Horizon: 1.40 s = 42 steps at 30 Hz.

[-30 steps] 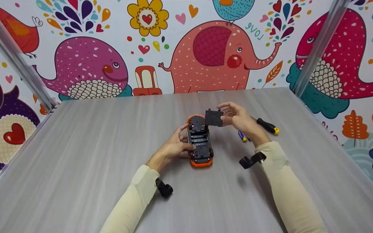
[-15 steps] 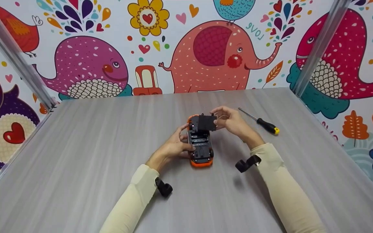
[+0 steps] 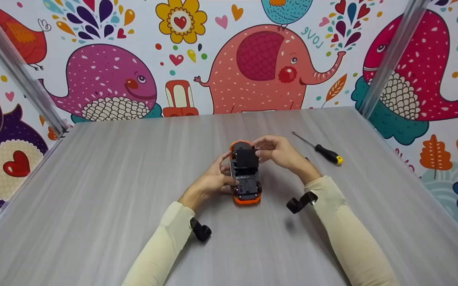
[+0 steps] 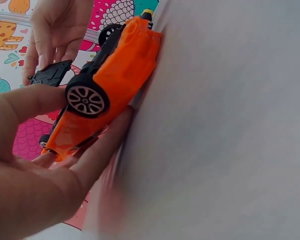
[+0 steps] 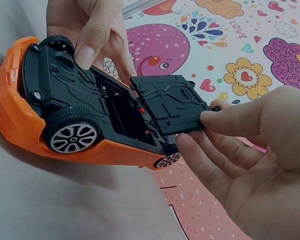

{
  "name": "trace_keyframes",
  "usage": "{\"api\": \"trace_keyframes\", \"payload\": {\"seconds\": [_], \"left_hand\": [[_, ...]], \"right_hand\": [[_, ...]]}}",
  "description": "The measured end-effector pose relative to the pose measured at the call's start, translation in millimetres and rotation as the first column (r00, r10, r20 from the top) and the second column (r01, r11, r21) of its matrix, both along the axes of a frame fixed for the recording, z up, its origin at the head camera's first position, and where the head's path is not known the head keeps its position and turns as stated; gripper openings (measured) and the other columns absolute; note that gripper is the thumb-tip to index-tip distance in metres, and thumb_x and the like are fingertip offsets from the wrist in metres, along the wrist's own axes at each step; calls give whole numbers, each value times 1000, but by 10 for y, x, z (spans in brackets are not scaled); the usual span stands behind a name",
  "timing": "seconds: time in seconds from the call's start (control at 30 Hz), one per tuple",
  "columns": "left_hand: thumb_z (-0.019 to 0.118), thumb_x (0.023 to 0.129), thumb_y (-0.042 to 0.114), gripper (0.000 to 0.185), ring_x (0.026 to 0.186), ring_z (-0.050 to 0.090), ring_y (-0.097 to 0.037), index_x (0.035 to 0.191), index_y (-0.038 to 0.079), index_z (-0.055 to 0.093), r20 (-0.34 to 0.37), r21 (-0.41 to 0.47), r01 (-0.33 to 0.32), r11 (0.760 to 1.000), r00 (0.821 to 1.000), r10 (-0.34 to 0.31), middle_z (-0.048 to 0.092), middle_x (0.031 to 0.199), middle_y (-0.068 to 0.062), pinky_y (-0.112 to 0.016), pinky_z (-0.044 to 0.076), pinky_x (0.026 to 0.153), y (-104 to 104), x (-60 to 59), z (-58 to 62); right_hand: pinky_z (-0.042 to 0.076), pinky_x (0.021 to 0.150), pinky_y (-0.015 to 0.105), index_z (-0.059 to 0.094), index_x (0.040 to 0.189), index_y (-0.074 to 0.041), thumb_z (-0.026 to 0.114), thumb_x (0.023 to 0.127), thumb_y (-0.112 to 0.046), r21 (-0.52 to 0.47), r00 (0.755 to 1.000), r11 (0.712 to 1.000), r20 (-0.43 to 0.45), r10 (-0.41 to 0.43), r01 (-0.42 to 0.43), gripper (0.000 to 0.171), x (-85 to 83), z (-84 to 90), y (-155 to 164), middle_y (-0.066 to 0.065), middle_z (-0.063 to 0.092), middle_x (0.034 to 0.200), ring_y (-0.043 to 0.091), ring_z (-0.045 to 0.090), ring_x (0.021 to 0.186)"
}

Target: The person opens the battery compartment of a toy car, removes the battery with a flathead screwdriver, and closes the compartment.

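Note:
An orange toy car (image 3: 245,174) (image 4: 107,75) (image 5: 65,125) lies upside down on the grey table, its black underside up and its battery bay open. My left hand (image 3: 216,179) (image 4: 35,165) (image 5: 92,30) grips the car by its side. My right hand (image 3: 277,153) (image 5: 245,160) pinches a black battery cover (image 3: 247,158) (image 5: 167,102) (image 4: 51,74) by its edge and holds it tilted over the open bay.
A screwdriver (image 3: 319,148) with a black and yellow handle lies on the table to the right of my right hand. Colourful cartoon walls close in the table at the back and sides, with metal posts (image 3: 392,55) at the corners.
My right hand has carried the battery cover left and down, from beside the car to over its open bay. The batteries seen by my right wrist are now hidden. The left hand has stayed put.

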<state>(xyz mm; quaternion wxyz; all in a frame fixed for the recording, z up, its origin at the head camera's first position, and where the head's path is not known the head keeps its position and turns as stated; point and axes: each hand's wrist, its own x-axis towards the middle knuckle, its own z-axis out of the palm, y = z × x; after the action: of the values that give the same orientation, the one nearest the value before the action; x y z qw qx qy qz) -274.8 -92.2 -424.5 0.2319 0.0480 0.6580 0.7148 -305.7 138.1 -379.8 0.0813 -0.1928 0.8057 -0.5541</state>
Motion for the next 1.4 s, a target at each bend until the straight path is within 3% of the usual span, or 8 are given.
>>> {"api": "trace_keyframes", "payload": {"seconds": [0.23, 0.53, 1.0, 1.4], "left_hand": [[58, 80, -20, 102, 102, 64, -28, 160, 27, 15, 5, -14, 2, 1000, 1000, -1, 46, 145, -19, -39, 60, 73, -11, 5, 9], [60, 80, -19, 102, 103, 64, -29, 160, 27, 15, 8, -19, -8, 1000, 1000, 8, 47, 144, -20, -41, 62, 76, -8, -9, 9], [61, 79, -17, 102, 109, 64, -27, 160, 26, 17, -1, -40, -8, 999, 1000, 8, 47, 149, -18, -37, 60, 78, 0, 5, -12], [61, 80, -16, 101, 105, 65, -28, 159, 28, 17, 9, -39, -11, 999, 1000, 12, 46, 149, -17, -41, 61, 76, -3, -1, -4]], "right_hand": [[57, 92, 55, 66, 123, -2, 63, 96, -5, 30, 999, 999, 17, 29, -29, 28, 26, -5, -28, 18, 67, 112, 21, 69, 97], [58, 88, 54, 67, 123, -1, 61, 96, -2, 51, 999, 998, 29, 41, -43, 28, 27, -38, -78, 19, 67, 113, 19, 70, 90], [61, 84, 39, 68, 122, -6, 61, 97, -5, 156, 999, 988, 46, -24, 16, 26, 58, -61, -102, 17, 71, 116, 19, 69, 95], [62, 81, 41, 68, 121, 1, 63, 94, -1, 170, 998, 984, 20, -56, 52, 27, 62, -61, -165, 21, 70, 109, 19, 70, 88]]}}
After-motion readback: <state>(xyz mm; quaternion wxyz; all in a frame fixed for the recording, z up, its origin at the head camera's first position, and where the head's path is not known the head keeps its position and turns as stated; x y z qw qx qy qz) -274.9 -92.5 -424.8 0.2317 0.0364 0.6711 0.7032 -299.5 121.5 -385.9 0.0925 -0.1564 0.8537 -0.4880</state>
